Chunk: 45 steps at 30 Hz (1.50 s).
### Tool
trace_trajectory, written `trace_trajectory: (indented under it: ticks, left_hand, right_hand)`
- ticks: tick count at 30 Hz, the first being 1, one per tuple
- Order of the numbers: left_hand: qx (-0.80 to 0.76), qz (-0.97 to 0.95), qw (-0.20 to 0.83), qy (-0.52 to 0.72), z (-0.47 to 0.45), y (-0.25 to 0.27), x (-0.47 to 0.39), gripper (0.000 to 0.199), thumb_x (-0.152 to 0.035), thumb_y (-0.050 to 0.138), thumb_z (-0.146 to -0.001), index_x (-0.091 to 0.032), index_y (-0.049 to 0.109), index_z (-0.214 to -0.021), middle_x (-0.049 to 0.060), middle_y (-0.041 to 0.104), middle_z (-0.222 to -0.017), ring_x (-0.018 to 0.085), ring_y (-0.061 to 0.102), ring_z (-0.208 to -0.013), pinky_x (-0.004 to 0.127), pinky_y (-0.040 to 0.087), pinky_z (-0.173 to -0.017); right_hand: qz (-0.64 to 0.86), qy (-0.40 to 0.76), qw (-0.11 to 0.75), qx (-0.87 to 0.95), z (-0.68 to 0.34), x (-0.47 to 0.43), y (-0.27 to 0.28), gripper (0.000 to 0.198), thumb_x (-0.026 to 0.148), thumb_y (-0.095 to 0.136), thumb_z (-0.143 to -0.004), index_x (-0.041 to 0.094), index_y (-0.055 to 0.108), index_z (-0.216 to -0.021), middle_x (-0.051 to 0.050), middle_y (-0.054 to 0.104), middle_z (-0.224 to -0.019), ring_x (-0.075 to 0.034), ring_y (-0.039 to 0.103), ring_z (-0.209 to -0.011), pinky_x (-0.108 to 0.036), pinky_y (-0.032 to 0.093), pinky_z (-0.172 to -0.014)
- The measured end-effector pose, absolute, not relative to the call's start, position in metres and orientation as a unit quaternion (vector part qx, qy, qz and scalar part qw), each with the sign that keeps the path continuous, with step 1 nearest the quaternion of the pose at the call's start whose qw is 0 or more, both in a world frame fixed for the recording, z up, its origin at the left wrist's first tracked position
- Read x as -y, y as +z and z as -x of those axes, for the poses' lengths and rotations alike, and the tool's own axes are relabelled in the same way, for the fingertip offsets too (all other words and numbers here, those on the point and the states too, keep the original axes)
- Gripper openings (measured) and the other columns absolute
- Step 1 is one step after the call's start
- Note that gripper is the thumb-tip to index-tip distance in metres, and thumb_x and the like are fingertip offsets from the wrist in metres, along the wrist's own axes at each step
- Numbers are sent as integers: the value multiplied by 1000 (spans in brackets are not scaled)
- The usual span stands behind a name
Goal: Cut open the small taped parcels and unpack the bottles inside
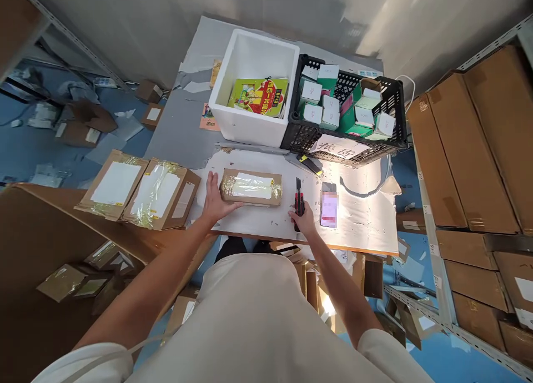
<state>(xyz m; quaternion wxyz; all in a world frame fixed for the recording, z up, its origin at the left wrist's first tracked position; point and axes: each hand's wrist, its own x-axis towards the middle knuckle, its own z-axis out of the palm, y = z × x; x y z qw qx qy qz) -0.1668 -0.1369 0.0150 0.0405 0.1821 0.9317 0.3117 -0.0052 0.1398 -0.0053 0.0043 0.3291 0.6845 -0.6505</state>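
A long cardboard parcel [252, 187], wrapped in clear tape with a white label on top, lies flat on the white-covered worktable [258, 225]. Beside its left end is my left hand [219, 202], fingers stretched out and thumb along the near edge; whether it presses on the box I cannot tell. My right hand [306, 221] is closed around a red and black utility knife [298, 204], whose dark blade points away from me. Just right of the knife lies a phone [328, 208] with a lit, partly blurred screen.
Two taped cartons [156, 194] stand at the left. Behind the parcel are a white foam box [254, 125] holding green packets and a black crate [350, 150] of small boxes. A yellow-black tool [310, 165] lies before the crate. Shelved cartons [466, 155] line the right.
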Motion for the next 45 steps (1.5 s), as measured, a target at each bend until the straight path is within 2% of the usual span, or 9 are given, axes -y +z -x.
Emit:
trace_trajectory:
  ticks: [2, 5, 9, 15, 22, 28, 31, 38, 45]
  left_hand:
    - [-907, -80, 111, 398, 156, -2, 144, 112, -62, 74, -55, -15, 24, -143, 25, 34, -146, 34, 39, -133, 48, 38, -103]
    - [-843, -12, 210, 496, 147, -21, 149, 79, -57, 71, -61, -17, 47, -125, 16, 60, -123, 27, 58, -113, 44, 47, -94]
    - [-833, -9, 173, 526, 148, -17, 153, 55, -52, 63, -71, -14, 61, -110, 14, 68, -109, 23, 64, -99, 38, 52, -87]
    - [-903, 9, 104, 417, 156, -2, 160, 42, -46, 54, -81, -14, 70, -103, 11, 72, -103, 24, 66, -92, 36, 51, -86]
    - [-887, -26, 149, 436, 162, -12, 171, 40, -38, 53, -82, -14, 68, -110, 10, 69, -112, 24, 64, -103, 36, 51, -90]
    - [-852, -53, 184, 488, 144, -26, 198, 45, -24, 44, -81, -14, 62, -121, 9, 63, -124, 23, 58, -116, 40, 44, -103]
    - [-830, -60, 216, 511, 130, -42, 209, 53, -20, 50, -74, -13, 57, -126, 11, 61, -127, 24, 58, -117, 41, 44, -103]
    - [-784, -45, 247, 568, 127, -64, 204, 61, -41, 65, -70, -12, 59, -123, 13, 64, -122, 27, 61, -111, 45, 46, -99]
    - [-781, -63, 235, 575, 137, -44, 205, 55, -50, 68, -69, -15, 66, -112, 10, 71, -106, 25, 66, -96, 44, 51, -92]
  right_hand:
    - [-305, -691, 18, -655, 19, -129, -11, 51, 35, 73, -60, 21, 48, -102, 7, 58, -71, -9, 51, -46, -25, 46, -47]
    - [-294, -716, 34, -632, 32, -116, -13, 46, 35, 73, -61, 22, 46, -95, 10, 53, -63, -9, 49, -44, -24, 44, -45]
    - [-305, -697, -16, -649, 38, -110, -6, 37, 41, 68, -67, 22, 46, -90, 8, 53, -64, -8, 49, -45, -23, 43, -45]
    - [-322, -597, -21, -735, 37, -104, -3, 32, 47, 61, -73, 21, 51, -88, 6, 56, -62, -12, 52, -47, -25, 44, -46]
    - [-343, -563, -63, -749, 33, -88, -7, 34, 48, 60, -72, 20, 55, -91, -4, 67, -88, -17, 60, -74, -30, 51, -65]
    - [-350, -666, -44, -657, 5, -72, -9, 46, 49, 66, -67, 18, 54, -98, 0, 61, -79, -10, 52, -53, -27, 49, -49]
    - [-356, -683, -40, -637, -10, -61, -16, 54, 45, 71, -61, 19, 54, -106, 2, 61, -81, -9, 50, -52, -27, 50, -48]
    - [-426, -628, -49, -650, -10, -46, -32, 43, 38, 69, -57, 20, 52, -93, 5, 57, -68, -10, 49, -48, -26, 48, -45]
    - [-425, -614, -68, -661, -1, -45, -21, 45, 42, 70, -57, 20, 53, -92, 6, 58, -67, -10, 49, -48, -26, 47, -47]
